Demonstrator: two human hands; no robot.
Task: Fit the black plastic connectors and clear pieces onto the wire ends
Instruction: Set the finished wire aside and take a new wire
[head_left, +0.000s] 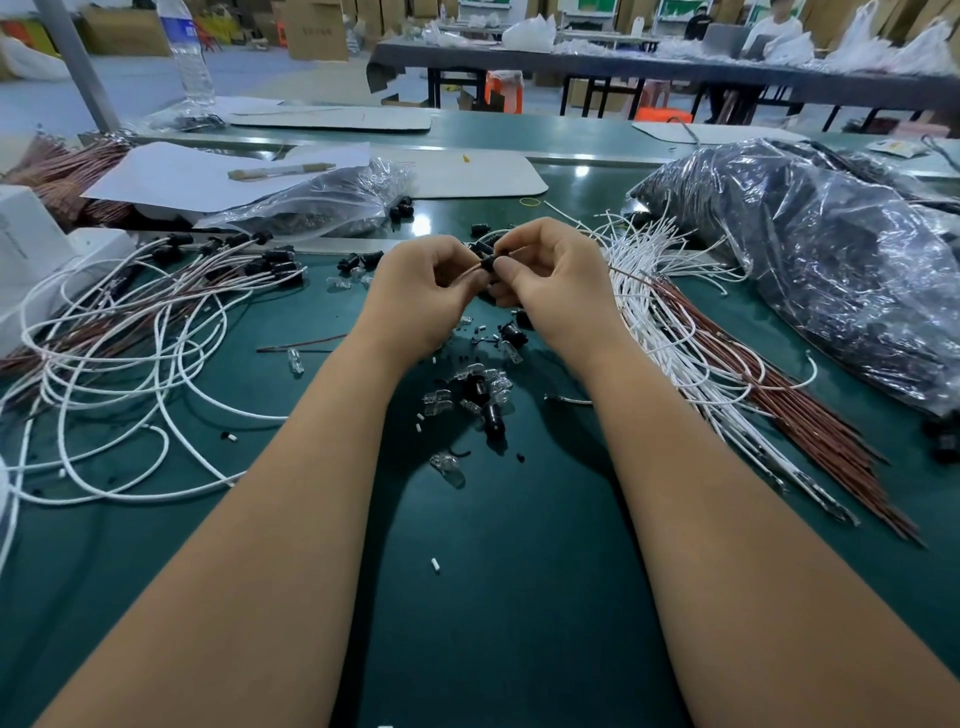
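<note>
My left hand (423, 291) and my right hand (550, 275) meet above the middle of the green table (519, 597). Between their fingertips sits a small black connector (487, 263), pinched by my right hand. My left hand pinches a thin brown wire (470, 271) that runs into the connector. Loose black connectors (491, 415) and clear pieces (448, 462) lie scattered on the table below my hands. A fan of white and brown wires (727, 364) lies to the right. Wires with black connectors fitted on their ends (223, 260) lie tangled at the left.
A large clear plastic bag of dark parts (831, 249) fills the right side. A smaller bag (322, 202) and white sheets (208, 176) lie at the back left, a white box (31, 244) at the far left. A water bottle (188, 57) stands behind.
</note>
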